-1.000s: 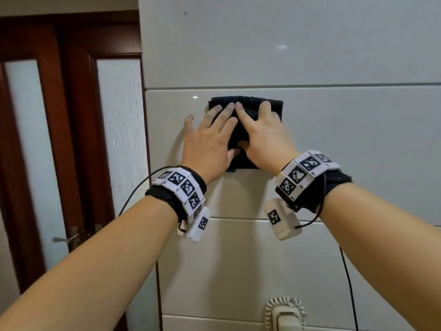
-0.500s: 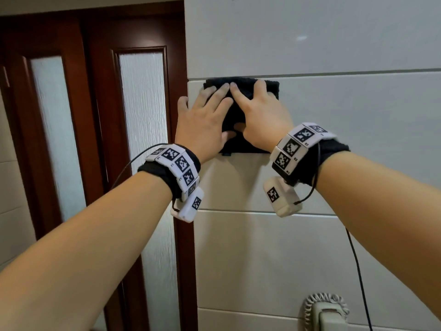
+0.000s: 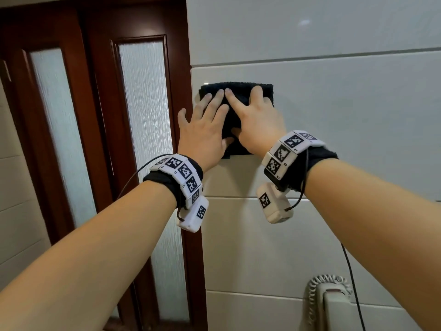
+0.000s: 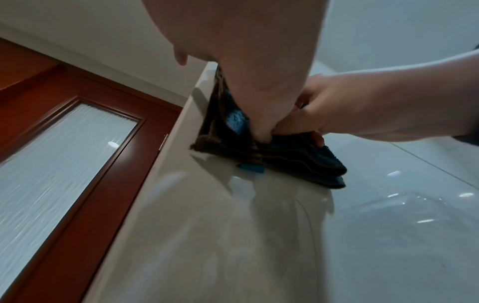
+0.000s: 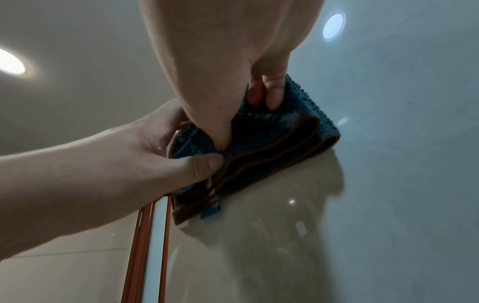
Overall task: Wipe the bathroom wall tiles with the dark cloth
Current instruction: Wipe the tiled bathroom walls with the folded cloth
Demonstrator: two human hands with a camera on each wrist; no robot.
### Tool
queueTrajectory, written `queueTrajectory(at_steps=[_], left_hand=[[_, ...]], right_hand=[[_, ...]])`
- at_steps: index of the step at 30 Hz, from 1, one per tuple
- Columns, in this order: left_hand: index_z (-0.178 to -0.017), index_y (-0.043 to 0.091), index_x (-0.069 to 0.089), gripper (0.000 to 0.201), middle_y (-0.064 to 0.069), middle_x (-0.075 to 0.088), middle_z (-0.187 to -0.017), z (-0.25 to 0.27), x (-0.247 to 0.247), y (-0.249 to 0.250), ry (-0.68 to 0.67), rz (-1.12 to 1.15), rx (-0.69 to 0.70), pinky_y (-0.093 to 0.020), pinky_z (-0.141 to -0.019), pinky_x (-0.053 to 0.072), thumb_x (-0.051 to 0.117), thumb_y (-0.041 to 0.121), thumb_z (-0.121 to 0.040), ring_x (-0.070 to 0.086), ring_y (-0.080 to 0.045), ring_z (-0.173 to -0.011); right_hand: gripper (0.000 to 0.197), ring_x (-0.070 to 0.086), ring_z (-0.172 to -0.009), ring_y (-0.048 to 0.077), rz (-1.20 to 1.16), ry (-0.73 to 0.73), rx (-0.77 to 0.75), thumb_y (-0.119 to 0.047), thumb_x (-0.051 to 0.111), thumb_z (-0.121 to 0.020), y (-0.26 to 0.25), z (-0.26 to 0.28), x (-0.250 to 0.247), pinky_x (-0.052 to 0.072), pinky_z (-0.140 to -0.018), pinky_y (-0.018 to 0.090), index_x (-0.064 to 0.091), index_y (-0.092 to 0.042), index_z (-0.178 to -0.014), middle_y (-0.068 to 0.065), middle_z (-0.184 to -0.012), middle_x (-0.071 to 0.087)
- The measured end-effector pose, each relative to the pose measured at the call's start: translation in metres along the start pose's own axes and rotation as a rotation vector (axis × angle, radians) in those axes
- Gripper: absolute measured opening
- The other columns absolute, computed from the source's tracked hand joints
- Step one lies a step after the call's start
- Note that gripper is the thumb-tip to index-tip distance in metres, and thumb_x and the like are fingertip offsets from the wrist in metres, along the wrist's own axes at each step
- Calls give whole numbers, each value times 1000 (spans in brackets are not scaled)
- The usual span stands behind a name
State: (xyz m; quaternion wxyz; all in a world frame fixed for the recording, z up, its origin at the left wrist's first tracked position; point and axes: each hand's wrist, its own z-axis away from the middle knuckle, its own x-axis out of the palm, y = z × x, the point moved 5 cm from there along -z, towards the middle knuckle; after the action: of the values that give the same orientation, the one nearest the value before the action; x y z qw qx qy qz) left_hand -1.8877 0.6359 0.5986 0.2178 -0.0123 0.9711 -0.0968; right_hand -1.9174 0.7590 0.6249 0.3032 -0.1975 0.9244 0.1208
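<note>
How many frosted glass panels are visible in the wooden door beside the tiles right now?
2. One narrow frosted panel sits right beside the tiled wall's edge, behind the left hand. The other frosted panel is further left in the wooden door. More may lie beyond the picture's left edge.

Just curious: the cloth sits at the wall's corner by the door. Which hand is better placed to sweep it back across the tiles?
Probably the right hand: it lies fully on the cloth, on the side toward the open tiles. The left hand overhangs the corner beside the door.
</note>
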Motion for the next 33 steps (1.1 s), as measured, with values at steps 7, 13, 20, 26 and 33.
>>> queueTrajectory(at_steps=[7,13,20,26,33], left_hand=[[-143,18,38,78,-2,23,-162,47,17,-3,-62,-30,6,-61,-108,30,75,30,-76,22,-25,-147],[-140,17,40,79,-5,26,-161,78,26,-5,-90,8,5,-57,-104,35,76,28,-71,26,-28,-145],[-140,17,41,81,-5,28,-159,112,39,-8,-121,27,0,-54,-104,35,78,29,-70,27,-29,-144],[-140,16,41,79,-6,27,-160,116,39,-5,-140,-22,4,-58,-107,31,77,33,-72,26,-28,-146],[-141,14,40,71,-5,17,-165,101,35,-5,-112,-21,35,-63,-117,18,73,25,-78,14,-26,-152]], right_hand=[[85,44,-102,31,-21,-69,-21,-29,64,-88,-19,34,32,48,-69,38,11,-34,-154,15,-131,30],[90,45,-102,31,-9,-122,-33,-23,66,-84,-32,57,50,44,-67,35,11,-34,-154,15,-130,31],[88,45,-101,30,-39,-145,-29,-24,67,-84,-45,84,72,48,-68,37,15,-34,-154,14,-127,33],[89,46,-98,29,-30,-138,-42,-24,69,-83,-44,89,75,44,-59,35,15,-34,-154,13,-121,35],[88,48,-94,28,-25,-138,-48,-27,68,-86,-36,72,58,46,-58,36,13,-33,-154,12,-119,34]])
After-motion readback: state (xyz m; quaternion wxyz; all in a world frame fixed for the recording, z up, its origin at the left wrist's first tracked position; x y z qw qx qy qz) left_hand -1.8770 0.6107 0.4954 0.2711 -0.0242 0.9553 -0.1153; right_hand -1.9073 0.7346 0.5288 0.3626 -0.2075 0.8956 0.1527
